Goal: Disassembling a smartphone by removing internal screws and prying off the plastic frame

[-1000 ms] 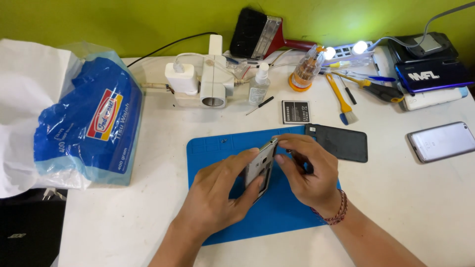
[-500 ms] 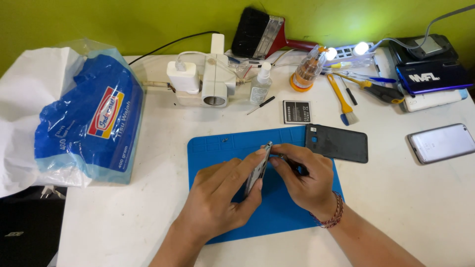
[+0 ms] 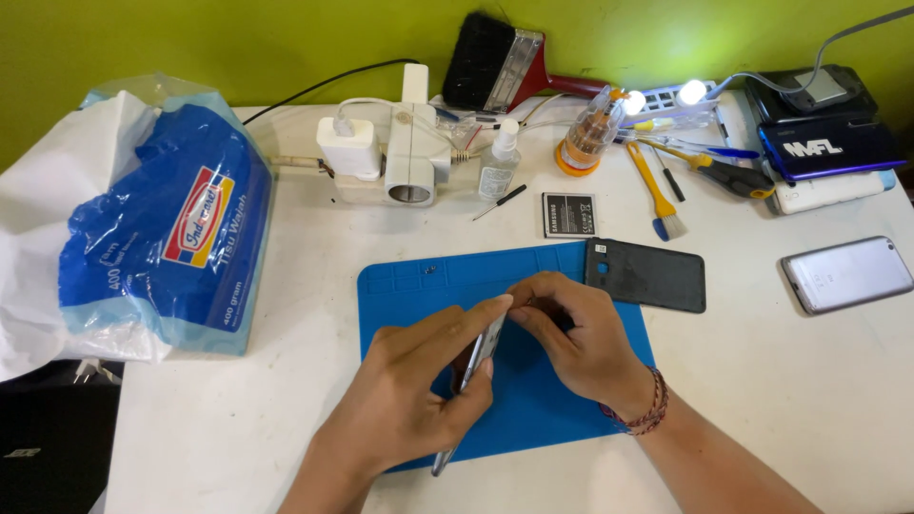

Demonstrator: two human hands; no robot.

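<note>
While held edge-up over the blue mat [image 3: 428, 286], a smartphone [image 3: 476, 354] sits pinched in the left hand [image 3: 409, 400].
Right hand [image 3: 581, 343] fingertips close on its top edge; thin, rigid, probably fragile, best gripped by its sides.

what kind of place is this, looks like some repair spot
Probably a phone repair bench: both hands work an opened phone over a blue work mat, with a loose battery, a removed back cover and a screwdriver nearby.
</note>
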